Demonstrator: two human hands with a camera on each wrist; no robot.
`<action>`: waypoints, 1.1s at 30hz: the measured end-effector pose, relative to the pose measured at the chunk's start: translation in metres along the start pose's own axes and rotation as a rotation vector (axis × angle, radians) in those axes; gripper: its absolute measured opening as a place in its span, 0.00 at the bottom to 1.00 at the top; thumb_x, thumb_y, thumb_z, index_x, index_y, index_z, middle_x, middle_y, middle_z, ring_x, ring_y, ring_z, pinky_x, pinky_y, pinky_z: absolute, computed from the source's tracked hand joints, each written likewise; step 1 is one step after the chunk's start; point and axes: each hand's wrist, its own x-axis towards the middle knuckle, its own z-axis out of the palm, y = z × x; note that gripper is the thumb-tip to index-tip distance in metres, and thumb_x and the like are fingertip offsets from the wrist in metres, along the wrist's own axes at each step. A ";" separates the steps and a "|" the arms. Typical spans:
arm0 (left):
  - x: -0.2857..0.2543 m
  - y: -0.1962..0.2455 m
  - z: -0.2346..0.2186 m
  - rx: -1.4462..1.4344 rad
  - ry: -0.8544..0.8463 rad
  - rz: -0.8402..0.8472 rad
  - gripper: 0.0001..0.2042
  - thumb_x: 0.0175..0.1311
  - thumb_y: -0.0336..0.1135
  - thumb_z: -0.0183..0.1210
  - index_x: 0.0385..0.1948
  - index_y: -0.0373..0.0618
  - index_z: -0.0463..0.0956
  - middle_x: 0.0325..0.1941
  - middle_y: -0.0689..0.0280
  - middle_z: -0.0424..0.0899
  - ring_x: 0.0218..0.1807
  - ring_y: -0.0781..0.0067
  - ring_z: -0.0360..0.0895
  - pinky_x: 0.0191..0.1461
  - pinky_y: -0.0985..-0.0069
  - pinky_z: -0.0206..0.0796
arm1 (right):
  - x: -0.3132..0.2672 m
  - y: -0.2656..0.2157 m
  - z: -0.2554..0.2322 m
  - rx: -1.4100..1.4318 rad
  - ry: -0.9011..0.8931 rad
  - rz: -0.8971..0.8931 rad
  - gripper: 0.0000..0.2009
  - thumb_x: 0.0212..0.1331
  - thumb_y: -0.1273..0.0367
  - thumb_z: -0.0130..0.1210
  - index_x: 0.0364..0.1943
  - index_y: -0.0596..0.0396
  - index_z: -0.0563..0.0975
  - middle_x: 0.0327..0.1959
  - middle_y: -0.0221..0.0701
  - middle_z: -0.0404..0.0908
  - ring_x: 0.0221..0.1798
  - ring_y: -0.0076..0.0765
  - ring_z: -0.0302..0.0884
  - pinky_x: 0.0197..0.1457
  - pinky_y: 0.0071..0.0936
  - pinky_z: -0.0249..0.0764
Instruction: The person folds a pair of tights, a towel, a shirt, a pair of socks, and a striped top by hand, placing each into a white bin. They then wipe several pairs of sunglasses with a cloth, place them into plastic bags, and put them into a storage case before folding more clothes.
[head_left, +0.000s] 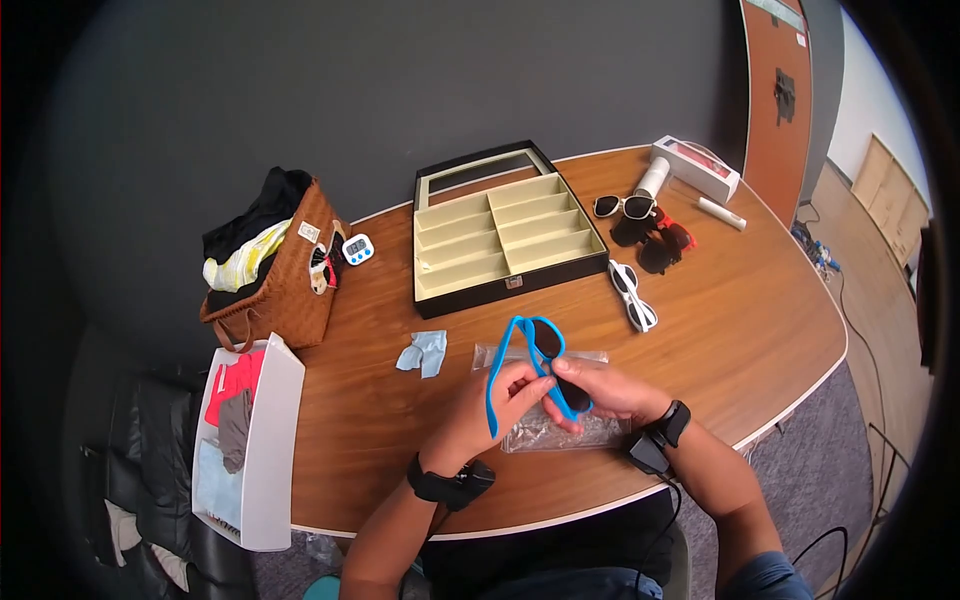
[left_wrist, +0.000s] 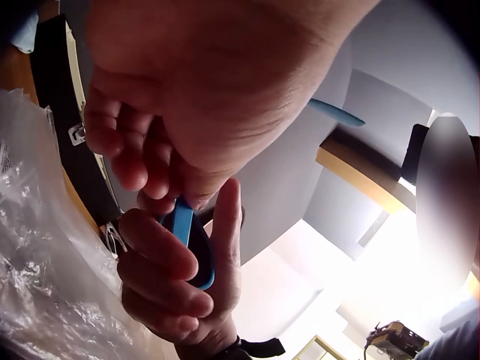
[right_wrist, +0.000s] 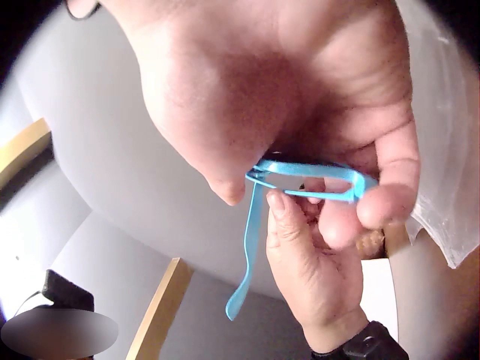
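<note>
Blue plastic it was, a pair of bright blue-framed sunglasses with dark lenses (head_left: 540, 352), held up above the wooden table (head_left: 740, 330) between both hands. The left hand (head_left: 500, 395) had its fingers curled on the frame from the near left side, thumb and fingertips pinching the rim by one lens; the right hand (head_left: 605, 390) pinched the other lens end from the right, fingers (right_wrist: 382, 202) closed tight over the blue rim in the right wrist view. So the frame's long axis ran roughly from near right to far left across the two grips, and one temple arm was unfolded, trailing down and toward the person on the left-hand side, with the far lens poking away toward the black compartment box with cream dividers (head_left: 505, 240). Both hands sat about equally close, each on its own end. Directly beneath the glasses lay a crinkled clear plastic bag (head_left: 545, 430), flat on the table, and a small pale blue cloth (head_left: 424, 352) rested just left of it. White-framed sunglasses (head_left: 632, 295) lay well apart to the right of the box.
</note>
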 end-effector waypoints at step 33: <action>-0.002 -0.007 0.082 0.739 -0.235 0.070 0.22 0.62 0.54 0.57 0.28 0.39 0.75 0.33 0.54 0.82 0.38 0.48 0.80 0.41 0.56 0.71 | -0.024 -0.036 -0.015 0.046 0.459 -0.305 0.24 0.59 0.69 0.62 0.58 0.52 0.66 0.29 0.23 0.68 0.20 0.15 0.60 0.21 0.16 0.56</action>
